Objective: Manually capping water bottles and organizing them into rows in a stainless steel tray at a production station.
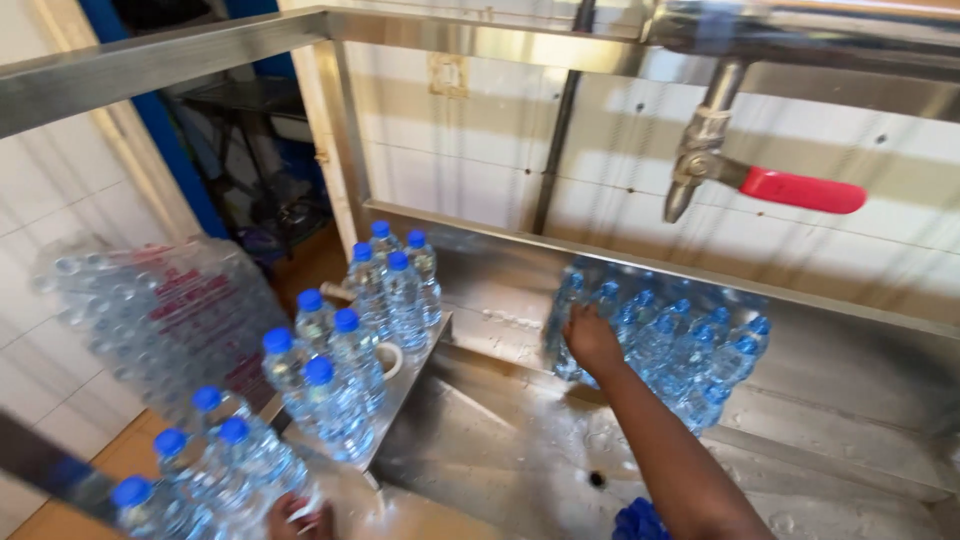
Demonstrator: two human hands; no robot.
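Right hand point(592, 340) grips a shrink-wrapped pack of bottles point(665, 340) resting in the steel sink point(520, 450) against its back wall. Left hand point(298, 518), at the bottom edge, touches a loose blue-capped bottle point(255, 460); its grip cannot be told.

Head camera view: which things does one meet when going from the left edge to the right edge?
Wrapped pack of bottles by the tiled wall → loose blue-capped bottles in a row → right hand → wrapped pack of bottles in the steel basin → red tap handle.
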